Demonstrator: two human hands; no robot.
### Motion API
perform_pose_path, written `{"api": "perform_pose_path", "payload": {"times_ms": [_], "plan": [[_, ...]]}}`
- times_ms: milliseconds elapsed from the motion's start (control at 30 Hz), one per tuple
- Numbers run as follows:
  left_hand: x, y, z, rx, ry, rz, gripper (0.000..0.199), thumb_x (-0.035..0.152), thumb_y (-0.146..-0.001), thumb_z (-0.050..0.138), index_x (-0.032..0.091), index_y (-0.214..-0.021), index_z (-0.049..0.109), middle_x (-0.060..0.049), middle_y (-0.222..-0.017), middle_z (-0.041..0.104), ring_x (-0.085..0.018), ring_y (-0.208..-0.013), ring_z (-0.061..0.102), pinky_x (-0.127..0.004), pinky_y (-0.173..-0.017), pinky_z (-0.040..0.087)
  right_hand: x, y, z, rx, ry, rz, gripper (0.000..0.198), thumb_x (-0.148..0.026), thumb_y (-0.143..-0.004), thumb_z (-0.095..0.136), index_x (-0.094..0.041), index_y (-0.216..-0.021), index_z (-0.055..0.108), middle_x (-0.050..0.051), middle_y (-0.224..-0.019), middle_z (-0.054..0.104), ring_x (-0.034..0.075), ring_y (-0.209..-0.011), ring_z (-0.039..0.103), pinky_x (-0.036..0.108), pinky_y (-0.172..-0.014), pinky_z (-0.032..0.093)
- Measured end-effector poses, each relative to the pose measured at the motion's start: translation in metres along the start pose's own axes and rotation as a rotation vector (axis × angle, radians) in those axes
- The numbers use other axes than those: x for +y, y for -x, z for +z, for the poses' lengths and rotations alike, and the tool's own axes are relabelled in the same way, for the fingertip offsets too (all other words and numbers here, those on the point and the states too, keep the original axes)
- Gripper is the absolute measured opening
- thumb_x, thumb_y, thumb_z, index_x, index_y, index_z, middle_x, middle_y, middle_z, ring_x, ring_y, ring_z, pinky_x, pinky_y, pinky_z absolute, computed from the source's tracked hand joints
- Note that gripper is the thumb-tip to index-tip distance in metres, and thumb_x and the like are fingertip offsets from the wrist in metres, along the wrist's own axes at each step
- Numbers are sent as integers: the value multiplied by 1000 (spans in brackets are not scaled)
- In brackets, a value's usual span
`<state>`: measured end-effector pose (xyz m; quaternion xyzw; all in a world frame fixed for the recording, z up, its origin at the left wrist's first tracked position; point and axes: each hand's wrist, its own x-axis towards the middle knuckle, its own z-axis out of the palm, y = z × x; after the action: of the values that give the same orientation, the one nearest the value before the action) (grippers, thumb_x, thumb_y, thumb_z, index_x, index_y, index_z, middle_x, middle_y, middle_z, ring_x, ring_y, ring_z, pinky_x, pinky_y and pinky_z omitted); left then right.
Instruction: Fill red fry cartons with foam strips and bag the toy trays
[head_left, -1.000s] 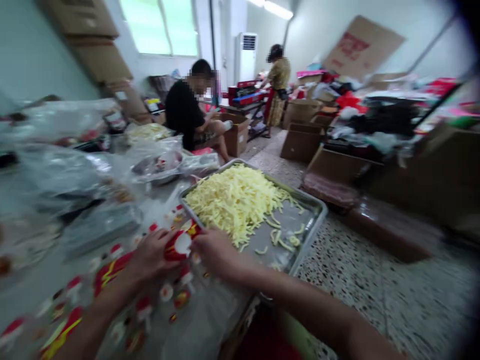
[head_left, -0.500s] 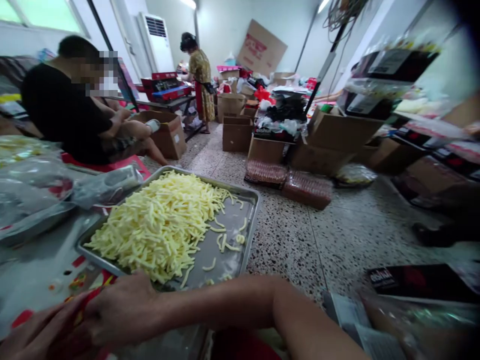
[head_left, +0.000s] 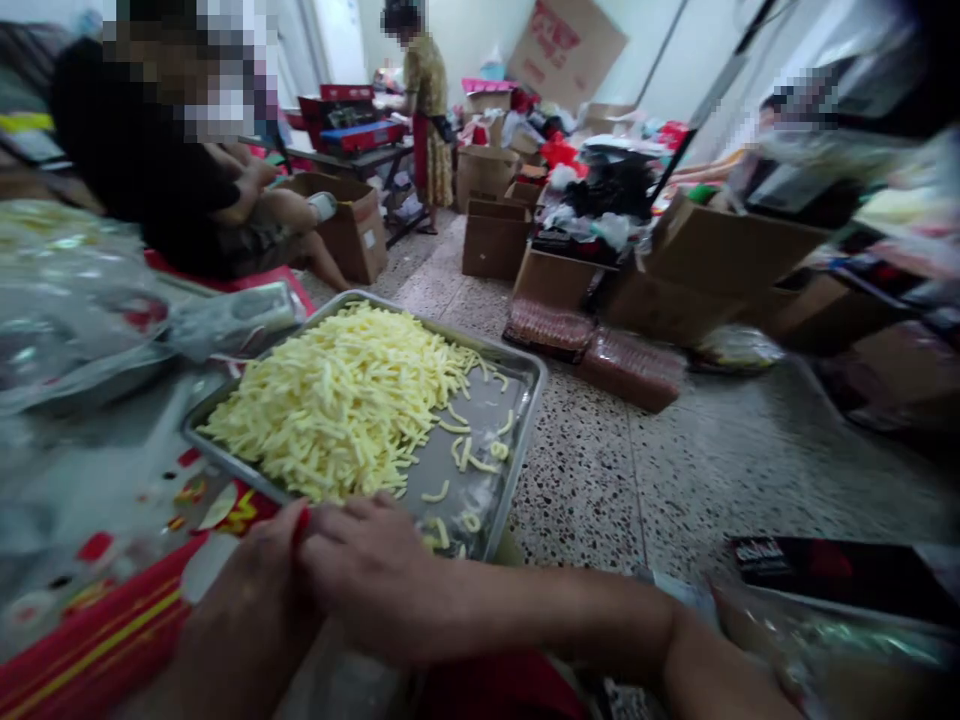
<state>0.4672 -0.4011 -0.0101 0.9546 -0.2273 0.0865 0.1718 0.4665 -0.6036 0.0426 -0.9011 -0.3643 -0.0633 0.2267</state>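
Note:
My left hand (head_left: 247, 595) and my right hand (head_left: 375, 575) are together at the near edge of a metal tray (head_left: 517, 440). Both are closed, with a sliver of a red paper carton (head_left: 301, 525) showing between them; the rest of it is hidden. Pale yellow sticks like French fries (head_left: 345, 395) are heaped in the tray, with several loose ones on its right side. A long red stack with yellow stripes (head_left: 97, 625) lies beside my left forearm. Just beyond my left hand is a red piece with a yellow mark (head_left: 244, 508).
A clear plastic bag (head_left: 75, 300) lies left of the tray. One person (head_left: 150, 160) sits behind it; another (head_left: 427, 100) stands at a far table. Cardboard boxes (head_left: 495, 240) and wrapped packs (head_left: 630, 365) are on the speckled floor. A black box (head_left: 832, 570) is at lower right.
My hands have moved right and up to the tray's near edge, still close together. The view has tilted down, and more of the red striped stack now shows.

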Motion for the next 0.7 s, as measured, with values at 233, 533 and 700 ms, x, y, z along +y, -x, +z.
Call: {"api": "perform_pose_path", "payload": {"times_ms": [233,533,700], "plan": [[6,12,-12,-20,-65,-220,91,66,-76,66,23,-148,30,-17,-132,61,-37,-117,63,-48,-93,55,119,71,-45,116,-106,405,17,-25,-96,59,-24,-96,76,4,-91,74,18,-85,65,31,-79,47],[42,-8,-16,-24,-20,-137,91,62,-78,69,27,-152,28,-11,-128,63,-31,-111,66,-39,-87,56,200,48,-75,-265,133,225,60,-30,-73,87,-23,-130,68,12,-123,65,24,-106,60,34,-91,46],[45,-10,-17,-37,-49,-78,93,59,-79,71,27,-153,27,-11,-132,61,-30,-113,65,-37,-85,57,205,43,-66,-394,129,30,73,-47,-67,89,-33,-134,64,13,-140,53,30,-121,53,42,-98,45]]}}
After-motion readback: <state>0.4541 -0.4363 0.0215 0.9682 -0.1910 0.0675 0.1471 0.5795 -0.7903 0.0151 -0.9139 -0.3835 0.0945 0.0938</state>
